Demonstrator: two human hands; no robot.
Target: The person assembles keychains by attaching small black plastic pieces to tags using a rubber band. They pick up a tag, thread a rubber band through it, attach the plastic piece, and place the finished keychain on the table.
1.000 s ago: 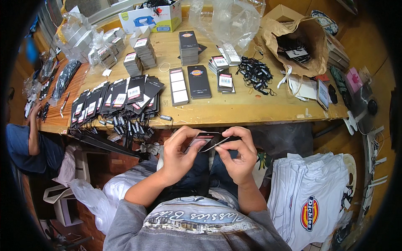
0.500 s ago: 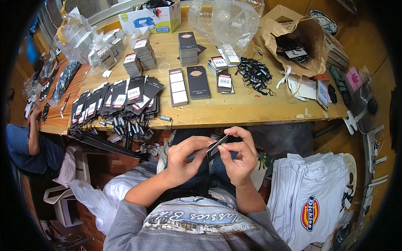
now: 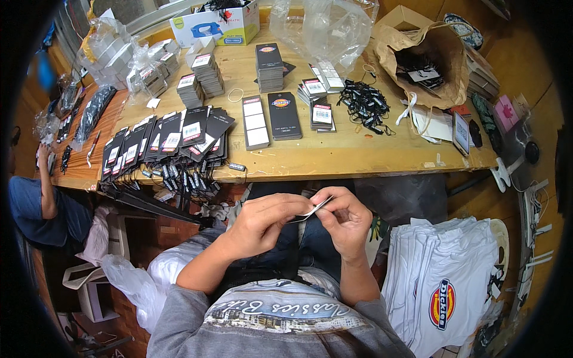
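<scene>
Above my lap, just in front of the table edge, both hands pinch thin card hang tags (image 3: pixel 319 207) seen nearly edge-on; their exact number is unclear. My left hand (image 3: pixel 259 222) is closed on their left end, fingers laid over the top. My right hand (image 3: pixel 344 222) grips the other end between thumb and fingers. Across the table stand a stack of black hang tags (image 3: pixel 283 119) and a stack with white label panels (image 3: pixel 257 124). Left of these lies a fanned heap of finished-looking black tags (image 3: pixel 179 132) with strings hanging over the edge. Loose black tag strings (image 3: pixel 362 102) lie in a tangle at right.
More tag stacks (image 3: pixel 270 65) stand further back, before a box (image 3: pixel 242 33) and a clear plastic bag (image 3: pixel 325 30). A brown paper bag (image 3: pixel 388 59) and a phone (image 3: pixel 461 134) are at right. White shirts (image 3: pixel 412 268) are piled below. Another person (image 3: pixel 45 209) sits at left.
My hands have tilted the hang tags flatter, and my left fingers have slid over them. My right hand has shifted slightly left and down.
</scene>
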